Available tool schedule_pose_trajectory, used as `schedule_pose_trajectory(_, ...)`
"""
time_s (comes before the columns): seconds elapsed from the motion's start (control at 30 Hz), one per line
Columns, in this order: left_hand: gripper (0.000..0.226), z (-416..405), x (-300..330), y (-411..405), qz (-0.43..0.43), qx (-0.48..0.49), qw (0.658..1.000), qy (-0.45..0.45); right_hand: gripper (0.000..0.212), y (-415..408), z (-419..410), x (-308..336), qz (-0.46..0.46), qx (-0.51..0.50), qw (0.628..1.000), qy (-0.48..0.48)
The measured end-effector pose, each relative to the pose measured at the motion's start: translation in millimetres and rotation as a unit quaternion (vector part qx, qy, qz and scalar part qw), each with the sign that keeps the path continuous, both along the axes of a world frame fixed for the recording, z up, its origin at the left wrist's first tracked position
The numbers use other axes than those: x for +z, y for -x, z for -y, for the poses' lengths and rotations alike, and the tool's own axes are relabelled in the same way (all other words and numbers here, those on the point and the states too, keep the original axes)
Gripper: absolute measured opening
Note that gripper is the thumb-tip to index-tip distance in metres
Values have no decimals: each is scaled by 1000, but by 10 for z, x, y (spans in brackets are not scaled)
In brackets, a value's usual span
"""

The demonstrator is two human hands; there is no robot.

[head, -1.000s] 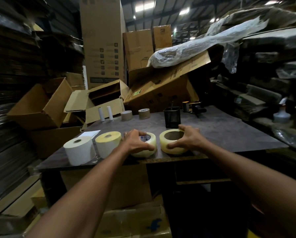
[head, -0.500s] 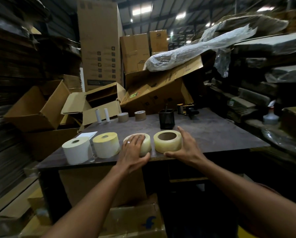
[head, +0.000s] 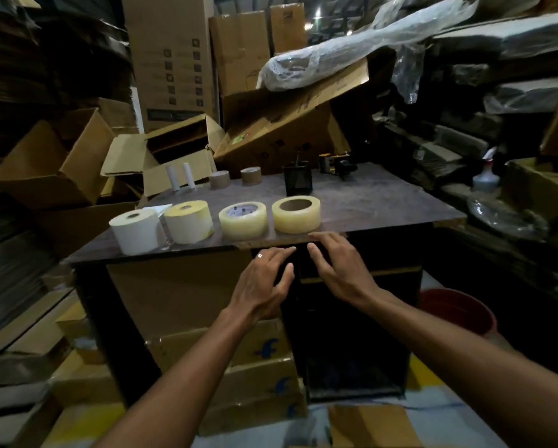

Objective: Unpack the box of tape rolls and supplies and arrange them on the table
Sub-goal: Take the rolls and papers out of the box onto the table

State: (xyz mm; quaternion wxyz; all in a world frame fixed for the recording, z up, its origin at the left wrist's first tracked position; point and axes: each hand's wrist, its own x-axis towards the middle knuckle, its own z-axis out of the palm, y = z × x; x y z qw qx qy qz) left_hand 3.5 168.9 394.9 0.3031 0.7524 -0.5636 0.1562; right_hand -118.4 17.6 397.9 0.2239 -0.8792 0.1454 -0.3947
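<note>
Your left hand (head: 266, 279) and right hand (head: 339, 270) hang empty, fingers spread, just below the table (head: 384, 208) edge. Four tape rolls (head: 242, 219) line its front; a black mesh cup (head: 298, 182) and small brown rolls (head: 251, 175) stand behind, cartons (head: 54, 163) crowding beyond.

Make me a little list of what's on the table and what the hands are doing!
front row: white roll, yellow-topped roll, clear tape roll, second clear tape roll
back row: two thin white tubes, two brown tape rolls, black mesh cup, tape dispenser
table: dark, rolls near its front edge
left hand: open, empty, below the table edge
right hand: open, empty, fingertips near the table edge
</note>
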Motion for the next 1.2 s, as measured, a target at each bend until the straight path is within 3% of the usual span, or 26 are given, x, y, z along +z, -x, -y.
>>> schedule_pose_trajectory(0.5,50,-470,-1650,1352,-215,-7,972,-99,47,1449,-592,-1525,-133,-21,982,-134)
schedule_pose_trajectory(0.73,41,-640,-2534,2028,-306,12,935,-178,46,1961,-723,-2387,-205,-84,943,-249)
schedule_pose_trajectory(0.8,42,-679,-2764,2181,-333,23,923,-192,36,2059,-745,-2605,-220,-102,930,-275)
schedule_pose_trajectory(0.87,43,-700,-2967,2312,-365,38,907,-205,31,2131,-771,-2821,-249,-117,913,-301)
schedule_pose_trajectory(1.0,53,-734,-3329,2560,-425,40,872,-239,33,2263,-869,-3287,-340,-123,844,-396)
schedule_pose_trajectory(1.2,47,-874,-3820,2807,-468,81,822,-314,38,2405,-984,-3858,-419,-138,767,-466)
